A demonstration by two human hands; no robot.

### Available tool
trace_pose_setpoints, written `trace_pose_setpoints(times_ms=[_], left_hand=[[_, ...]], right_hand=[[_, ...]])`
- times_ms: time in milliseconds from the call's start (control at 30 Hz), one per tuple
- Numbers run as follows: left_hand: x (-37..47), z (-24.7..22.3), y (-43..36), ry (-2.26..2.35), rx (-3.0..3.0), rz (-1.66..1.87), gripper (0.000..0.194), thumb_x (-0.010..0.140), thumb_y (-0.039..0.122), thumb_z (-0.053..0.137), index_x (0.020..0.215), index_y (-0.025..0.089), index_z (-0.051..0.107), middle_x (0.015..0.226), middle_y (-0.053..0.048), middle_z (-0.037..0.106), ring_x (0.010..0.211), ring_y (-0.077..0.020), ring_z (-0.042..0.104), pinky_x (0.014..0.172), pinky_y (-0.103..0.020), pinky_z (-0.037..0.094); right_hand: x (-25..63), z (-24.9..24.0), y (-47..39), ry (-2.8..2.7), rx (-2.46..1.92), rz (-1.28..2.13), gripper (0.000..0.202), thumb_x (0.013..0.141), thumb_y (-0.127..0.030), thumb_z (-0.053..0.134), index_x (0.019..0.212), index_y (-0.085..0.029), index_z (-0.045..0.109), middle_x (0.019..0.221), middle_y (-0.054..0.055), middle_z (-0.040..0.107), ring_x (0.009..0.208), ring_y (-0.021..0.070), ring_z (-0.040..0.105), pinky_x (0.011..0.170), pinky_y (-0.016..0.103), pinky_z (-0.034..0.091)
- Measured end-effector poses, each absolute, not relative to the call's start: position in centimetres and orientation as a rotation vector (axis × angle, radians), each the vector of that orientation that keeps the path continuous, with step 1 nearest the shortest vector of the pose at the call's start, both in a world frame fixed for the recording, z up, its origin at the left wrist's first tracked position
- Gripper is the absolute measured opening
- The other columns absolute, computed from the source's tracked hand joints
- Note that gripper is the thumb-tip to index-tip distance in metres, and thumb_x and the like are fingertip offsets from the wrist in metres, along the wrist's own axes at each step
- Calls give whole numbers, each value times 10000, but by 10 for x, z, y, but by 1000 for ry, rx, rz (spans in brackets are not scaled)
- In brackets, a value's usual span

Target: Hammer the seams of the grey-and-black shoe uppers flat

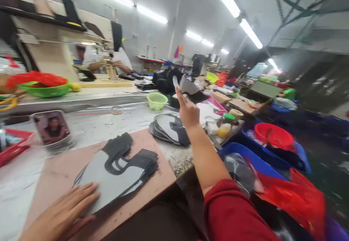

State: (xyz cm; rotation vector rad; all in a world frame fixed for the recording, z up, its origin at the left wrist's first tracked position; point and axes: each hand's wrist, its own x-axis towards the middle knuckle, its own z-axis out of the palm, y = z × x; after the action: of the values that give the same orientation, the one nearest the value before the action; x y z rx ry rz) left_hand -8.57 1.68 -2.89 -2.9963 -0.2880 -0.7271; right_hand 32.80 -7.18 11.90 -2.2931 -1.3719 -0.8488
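Pink board: the pink board (51, 183) lies flat on the worktable (100, 124), and I place everything by it, from the worker's side;
Stacked pieces: a fanned stack of grey-and-black cut pieces (117, 175) lies on the pink board, its dark, curved ends pointing away from the worker;
Left hand: the left hand (68, 208) rests flat over the near end of that stack at the board's near side, fingers extended, clenching nothing;
Right hand: the right hand (188, 112) is raised beyond the board's far right corner, one finger pointing up and the others curled; a grey-and-black piece (191, 86) shows right by the fingers, but I cannot tell whether they grasp it;
Second pile: another pile of grey-and-black pieces (169, 128) sits just past the board's far right edge, below the right hand;
Baskets: a small pale-green basket (157, 101) stands beyond the board; a wider green basket (45, 89) with red stuff in it stands farther off, to the far left;
Phone: the phone (51, 127) leans upright near the board's far left corner; a red tray (16, 144) is left of it;
Bins: blue bins (240, 148) and a red bag (294, 197) are right of the board, off the worktable;
Co-worker: a person's hands (117, 63) are at a machine well beyond the board.
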Motion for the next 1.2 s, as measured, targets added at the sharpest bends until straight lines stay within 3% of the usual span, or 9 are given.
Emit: trace_pose_setpoints(times_ms=[167, 300, 367, 500, 600, 667, 800, 967, 1200], left_hand=[[-88, -26, 10, -328, -3016, -525, 417, 773, 514, 593, 1106, 265, 629, 1135, -44, 656, 1005, -232, 632, 893, -321, 493], [-83, -28, 3, -289, -3004, -585, 219, 839, 330, 505, 978, 241, 650, 1063, -42, 685, 991, -210, 637, 886, -314, 495], [-77, -20, -1, -308, -2992, -646, 238, 872, 221, 402, 909, 232, 637, 973, -25, 707, 884, -167, 668, 824, -276, 514], [-65, 9, -8, -367, -2883, -896, 268, 896, 147, 332, 946, 212, 588, 874, -33, 708, 737, -133, 670, 654, -212, 523], [-68, 23, -14, -420, -2694, -1163, 212, 857, 115, 470, 1035, 211, 537, 1007, -74, 672, 916, -178, 641, 769, -272, 525], [-73, 20, -19, -376, -2645, -1214, 253, 817, 78, 536, 1026, 221, 532, 1008, -67, 659, 962, -191, 615, 823, -313, 511], [-78, -1, -20, -310, -2869, -783, 86, 822, 193, 570, 908, 194, 574, 988, -79, 660, 973, -230, 603, 823, -352, 501], [-74, -11, -8, -453, -3011, -389, 126, 766, 295, 642, 721, 187, 595, 723, -46, 648, 683, -201, 625, 607, -281, 484], [-73, -4, 0, -446, -3006, -391, 172, 761, 338, 650, 707, 187, 589, 696, -32, 638, 634, -195, 613, 548, -270, 434]], right_hand=[[317, 45, -57, -1938, -2572, -373, 698, 831, -47, 414, 1426, -354, 219, 1194, 144, 571, 872, 241, 626, 745, 357, 469], [268, 16, -65, -2035, -2336, -316, 687, 829, -193, 535, 1442, -240, 227, 1396, 188, 392, 1228, 314, 427, 961, 446, 369], [234, 15, -72, -2171, -1902, -165, 697, 829, -296, 570, 1437, -205, 240, 1387, 161, 418, 1266, 274, 389, 1001, 417, 350], [178, 20, -81, -2528, -1201, 51, 588, 869, -247, 524, 1409, -253, 292, 1146, 58, 629, 975, 154, 605, 817, 261, 478], [171, 19, -81, -2478, -1218, -319, 480, 903, -121, 405, 1328, -344, 414, 1157, 72, 613, 767, 126, 632, 649, 244, 498], [176, 19, -80, -2351, -1217, -548, 413, 908, -114, 382, 1231, -330, 522, 1230, 105, 567, 820, 143, 628, 664, 266, 505], [176, 14, -82, -2429, -1206, -496, 203, 875, -206, 498, 1024, -160, 628, 1217, 134, 578, 1025, 219, 572, 800, 330, 507], [161, 4, -84, -2719, -1353, -75, 441, 706, -524, 682, 954, -164, 624, 1229, 122, 569, 949, 240, 587, 706, 333, 521], [160, 18, -72, -2759, -1428, 106, 357, 728, -504, 673, 851, -170, 647, 1027, 69, 665, 832, 197, 609, 651, 274, 459]])
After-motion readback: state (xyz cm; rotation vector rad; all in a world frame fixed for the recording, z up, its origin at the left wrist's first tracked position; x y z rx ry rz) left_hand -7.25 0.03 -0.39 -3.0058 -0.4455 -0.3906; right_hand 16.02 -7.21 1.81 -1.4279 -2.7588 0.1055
